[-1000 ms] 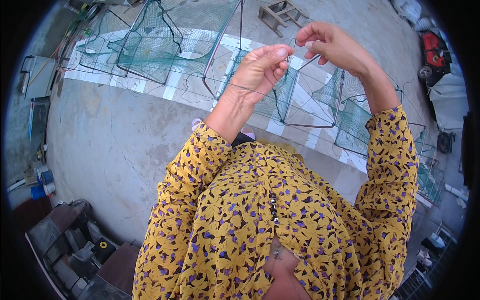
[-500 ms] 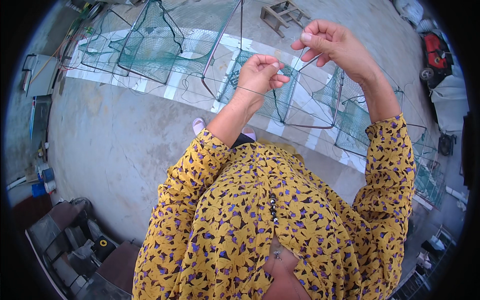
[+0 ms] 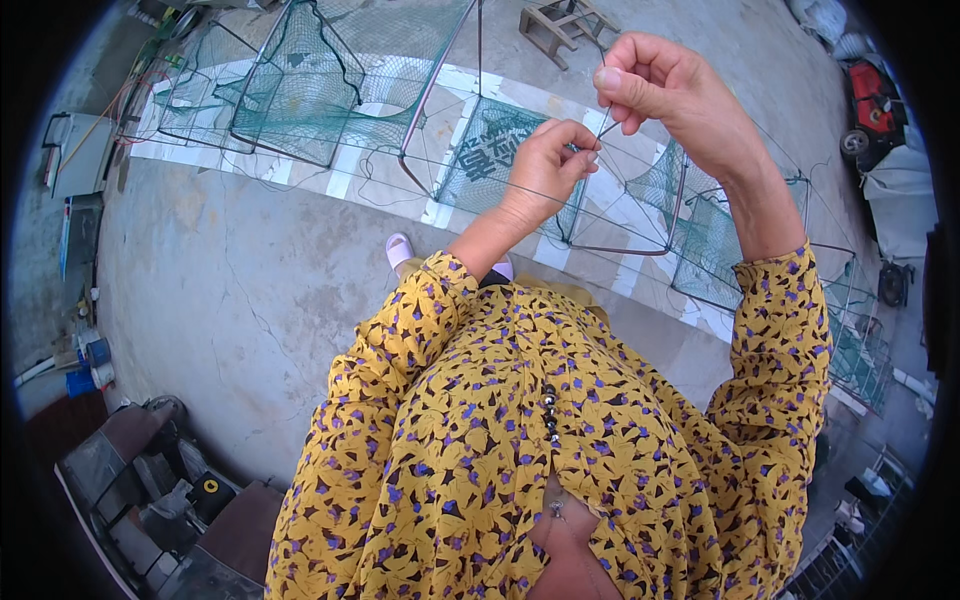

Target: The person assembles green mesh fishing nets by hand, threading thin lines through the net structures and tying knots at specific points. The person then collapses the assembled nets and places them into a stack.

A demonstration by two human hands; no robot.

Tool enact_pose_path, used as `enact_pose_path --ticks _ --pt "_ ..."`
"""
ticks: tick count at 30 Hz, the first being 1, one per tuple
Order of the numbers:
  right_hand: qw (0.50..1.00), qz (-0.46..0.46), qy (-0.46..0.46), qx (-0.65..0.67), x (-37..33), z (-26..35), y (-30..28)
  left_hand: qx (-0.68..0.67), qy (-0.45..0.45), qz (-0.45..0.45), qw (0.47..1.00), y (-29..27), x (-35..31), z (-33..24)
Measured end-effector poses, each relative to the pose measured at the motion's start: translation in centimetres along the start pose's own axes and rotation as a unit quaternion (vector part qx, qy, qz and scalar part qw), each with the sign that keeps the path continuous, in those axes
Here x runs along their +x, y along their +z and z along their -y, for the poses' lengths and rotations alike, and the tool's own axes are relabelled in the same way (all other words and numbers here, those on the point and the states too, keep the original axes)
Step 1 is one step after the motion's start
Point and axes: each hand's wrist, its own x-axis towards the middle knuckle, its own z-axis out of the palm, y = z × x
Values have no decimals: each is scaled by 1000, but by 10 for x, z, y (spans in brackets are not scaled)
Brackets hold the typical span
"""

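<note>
A long folding net trap (image 3: pixel 395 135) of green mesh on dark metal frames stretches from left to right in front of me. Above its middle, my left hand (image 3: pixel 548 172) is closed in a pinch on a thin dark cord (image 3: pixel 605 118). Slightly higher and to the right, my right hand (image 3: pixel 655 88) pinches the same cord between thumb and forefinger. A short gap separates the two hands, with the cord crossing it. The exact shape of the cord at the fingertips is too small to make out.
White sheeting (image 3: pixel 340 185) lies under the trap on the concrete floor (image 3: pixel 240 290). A low wooden stool (image 3: pixel 560 30) stands beyond it. At the right is a red wheeled machine (image 3: pixel 872 110); at the lower left, a dark chair (image 3: pixel 150 480) with things on it.
My left hand has moved right, closer to my right hand, and its fingers have drawn together at the cord. The right hand has shifted only slightly.
</note>
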Motion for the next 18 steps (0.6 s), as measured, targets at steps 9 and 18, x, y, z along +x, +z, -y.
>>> enact_pose_path --ticks 9,18 --pt "927 -97 17 -362 2 -8 -5 62 35 7 997 -1 0 12" --pt "794 185 169 -553 3 -20 22 91 80 2 993 -2 1 9"
